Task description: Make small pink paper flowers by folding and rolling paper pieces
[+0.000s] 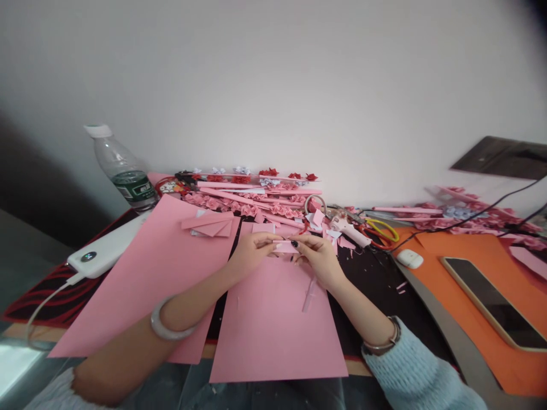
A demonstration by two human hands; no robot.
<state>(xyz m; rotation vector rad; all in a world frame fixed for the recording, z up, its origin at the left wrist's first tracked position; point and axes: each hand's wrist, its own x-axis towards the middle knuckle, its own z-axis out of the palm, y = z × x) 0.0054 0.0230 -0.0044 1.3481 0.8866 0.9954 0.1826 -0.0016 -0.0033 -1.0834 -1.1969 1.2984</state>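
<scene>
Between my two hands is a small folded piece of pink paper (pixel 285 246), held level over a large pink sheet (pixel 277 324). My left hand (pixel 253 250) pinches its left end between thumb and fingers. At the other end, my right hand (pixel 318 257) grips it with thumb and forefinger, a dark nail showing on the thumb. A narrow translucent strip (pixel 308 294) lies on the sheet below my right hand. Left of my hands, several folded pink paper pieces (pixel 208 225) rest on another large pink sheet (pixel 145 273).
Paper flowers and rolled pink stems (pixel 256 196) are heaped along the wall. A glue gun (pixel 352 230) and yellow-handled scissors (pixel 382 229) lie right of centre. At left are a water bottle (pixel 128 176) and a white power bank (pixel 106 250); at right, an earbud case (pixel 410 259) and a phone (pixel 496 302).
</scene>
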